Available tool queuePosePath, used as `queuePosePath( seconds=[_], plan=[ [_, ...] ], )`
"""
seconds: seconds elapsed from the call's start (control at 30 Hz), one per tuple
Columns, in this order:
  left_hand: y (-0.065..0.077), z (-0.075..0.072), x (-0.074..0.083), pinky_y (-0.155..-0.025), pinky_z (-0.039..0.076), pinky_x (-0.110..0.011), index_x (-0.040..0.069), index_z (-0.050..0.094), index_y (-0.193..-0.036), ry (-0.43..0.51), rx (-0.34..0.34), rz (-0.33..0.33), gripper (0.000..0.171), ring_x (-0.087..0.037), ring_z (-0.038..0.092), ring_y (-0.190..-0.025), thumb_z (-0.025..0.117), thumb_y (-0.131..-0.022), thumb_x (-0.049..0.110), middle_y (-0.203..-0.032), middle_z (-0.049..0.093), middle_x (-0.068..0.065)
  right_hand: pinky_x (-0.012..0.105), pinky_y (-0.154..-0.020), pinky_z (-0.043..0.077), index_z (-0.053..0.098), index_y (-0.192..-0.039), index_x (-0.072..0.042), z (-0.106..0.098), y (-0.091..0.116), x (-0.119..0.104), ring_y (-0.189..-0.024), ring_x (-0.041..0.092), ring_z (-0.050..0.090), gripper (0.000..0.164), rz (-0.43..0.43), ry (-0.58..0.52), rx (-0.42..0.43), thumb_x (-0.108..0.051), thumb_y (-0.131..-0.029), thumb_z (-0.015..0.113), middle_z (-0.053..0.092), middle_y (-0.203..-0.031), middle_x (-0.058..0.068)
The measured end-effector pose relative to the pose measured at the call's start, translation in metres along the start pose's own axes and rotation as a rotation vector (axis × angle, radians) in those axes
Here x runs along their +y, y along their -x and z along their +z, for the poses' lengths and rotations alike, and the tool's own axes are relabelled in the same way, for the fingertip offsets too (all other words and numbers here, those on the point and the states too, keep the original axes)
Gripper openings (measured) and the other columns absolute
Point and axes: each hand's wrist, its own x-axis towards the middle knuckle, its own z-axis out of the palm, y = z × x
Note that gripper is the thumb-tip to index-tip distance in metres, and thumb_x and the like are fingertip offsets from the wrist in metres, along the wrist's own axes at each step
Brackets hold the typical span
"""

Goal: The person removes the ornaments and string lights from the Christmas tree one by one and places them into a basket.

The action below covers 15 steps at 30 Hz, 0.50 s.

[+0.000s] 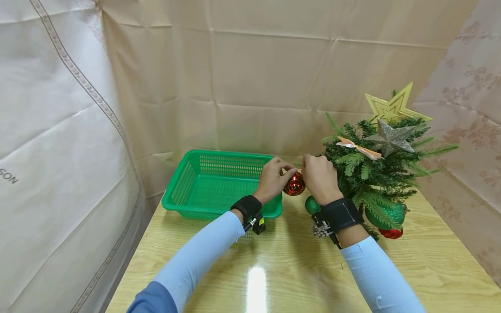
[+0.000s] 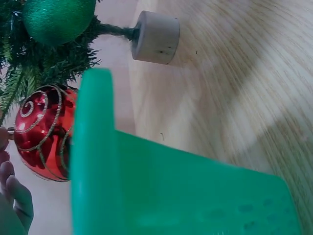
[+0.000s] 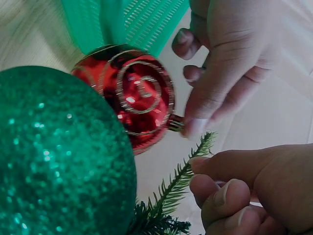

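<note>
A shiny red bauble with gold glitter swirls hangs between the hands, left of the small artificial Christmas tree. My left hand pinches it by its cap, seen closely in the right wrist view. Beside it, my right hand pinches the tip of a green branch, thumb against curled fingers. Branch tip and bauble cap are close together; whether a loop joins them I cannot tell. A glittery green ball hangs in front of the right wrist camera.
A green plastic basket stands left of the tree, its right rim under the left hand. The tree carries a gold star, a silver star, a ribbon bow and several hanging ornaments. A pine cone shows below the right wrist.
</note>
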Motion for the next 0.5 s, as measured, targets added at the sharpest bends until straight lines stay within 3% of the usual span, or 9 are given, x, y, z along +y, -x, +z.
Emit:
queuePosePath(
  seconds=[0.27, 0.5],
  plan=[
    [-0.003, -0.013, 0.000, -0.067, 0.040, -0.029, 0.008, 0.080, -0.102, 0.086, 0.116, 0.067, 0.015, -0.017, 0.049, -0.071, 0.072, -0.100, 0.020, -0.096, 0.063, -0.013, 0.036, -0.040, 0.038, 0.057, -0.077, -0.002, -0.001, -0.002, -0.001, -0.043, 0.026, 0.048, 0.026, 0.003, 0.006, 0.007, -0.002, -0.103, 0.058, 0.050, -0.057, 0.013],
    [-0.002, -0.023, -0.003, -0.068, 0.041, -0.029, 0.009, 0.079, -0.103, 0.070, 0.143, 0.085, 0.014, -0.016, 0.052, -0.070, 0.071, -0.100, 0.019, -0.095, 0.070, -0.005, 0.039, -0.041, 0.040, 0.059, -0.084, 0.001, -0.001, 0.001, -0.003, -0.044, 0.029, 0.048, 0.021, 0.021, 0.000, 0.012, -0.004, -0.104, 0.056, 0.050, -0.059, 0.015]
  ],
)
